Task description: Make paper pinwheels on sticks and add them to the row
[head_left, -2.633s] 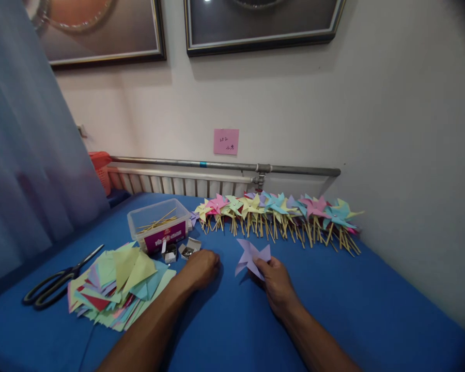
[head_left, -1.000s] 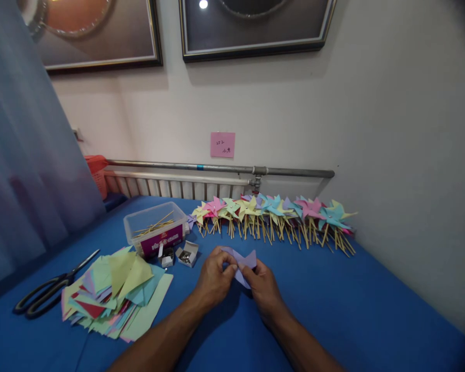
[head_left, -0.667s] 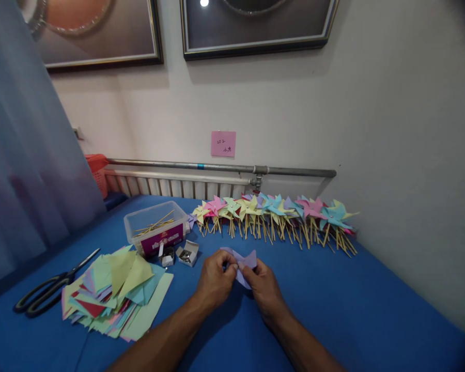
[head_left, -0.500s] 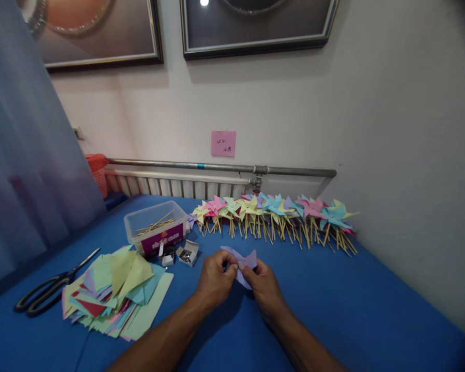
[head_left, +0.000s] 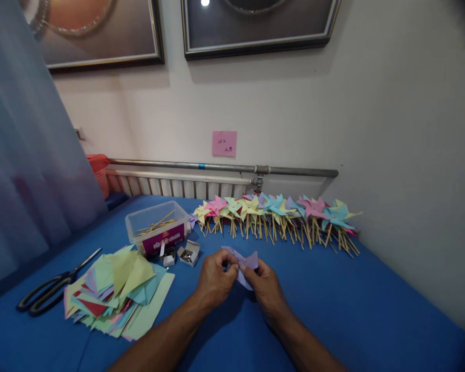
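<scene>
My left hand and right hand, both curled to a pinch, grip thin, creased purple paper, right of the clear plastic tub and nearer me. My hands cover its centre. Before the tub, sharp-cornered sheets overlap, lower ones mostly hidden; right of it, folded pinwheels crowd together.

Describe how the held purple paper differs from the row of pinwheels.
The purple paper is held by left hand and right hand; the pinwheels rest on the blue surface. The pinwheels have sticks; none shows on the purple paper. Both show coloured paper.
</scene>
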A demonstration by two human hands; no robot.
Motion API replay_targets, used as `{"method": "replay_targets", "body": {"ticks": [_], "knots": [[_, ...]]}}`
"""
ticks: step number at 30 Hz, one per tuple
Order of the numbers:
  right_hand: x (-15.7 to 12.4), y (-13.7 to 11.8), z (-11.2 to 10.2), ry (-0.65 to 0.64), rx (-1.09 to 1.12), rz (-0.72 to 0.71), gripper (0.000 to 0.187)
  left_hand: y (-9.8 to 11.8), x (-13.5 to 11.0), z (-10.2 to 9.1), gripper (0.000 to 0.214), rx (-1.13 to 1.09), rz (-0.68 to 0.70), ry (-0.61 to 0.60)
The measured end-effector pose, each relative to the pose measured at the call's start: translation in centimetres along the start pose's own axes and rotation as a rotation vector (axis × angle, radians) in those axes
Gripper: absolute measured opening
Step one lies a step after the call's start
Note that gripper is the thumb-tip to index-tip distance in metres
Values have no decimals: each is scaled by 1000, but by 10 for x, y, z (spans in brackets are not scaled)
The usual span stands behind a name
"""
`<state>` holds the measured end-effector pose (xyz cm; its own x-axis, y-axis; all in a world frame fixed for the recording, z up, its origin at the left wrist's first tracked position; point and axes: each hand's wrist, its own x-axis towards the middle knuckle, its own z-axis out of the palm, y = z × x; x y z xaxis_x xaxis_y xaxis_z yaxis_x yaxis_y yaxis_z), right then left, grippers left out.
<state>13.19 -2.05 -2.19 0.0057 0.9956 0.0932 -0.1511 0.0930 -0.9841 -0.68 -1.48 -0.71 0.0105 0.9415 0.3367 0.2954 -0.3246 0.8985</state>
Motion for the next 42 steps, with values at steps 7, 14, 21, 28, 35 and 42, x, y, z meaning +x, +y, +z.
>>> {"method": "replay_targets", "body": {"ticks": [7,14,21,28,35,42], "knots": [[-1,-2,0,1,-9,-4,40,-2,1,-1,7,0,2,-15],[-1,-3,0,-18,21,23,42,-3,1,-2,7,-16,10,-32],[0,1,-1,-21,-9,-2,44,-2,1,-3,6,-12,18,-34],[0,0,-2,-29,1,-8,39,0,1,-3,7,-1,5,-31],[0,-1,-1,-26,-7,-3,35,0,2,-3,7,12,5,-32],[-1,-1,0,-22,-63,0,36,-2,0,-3,7,15,-17,-50]]}}
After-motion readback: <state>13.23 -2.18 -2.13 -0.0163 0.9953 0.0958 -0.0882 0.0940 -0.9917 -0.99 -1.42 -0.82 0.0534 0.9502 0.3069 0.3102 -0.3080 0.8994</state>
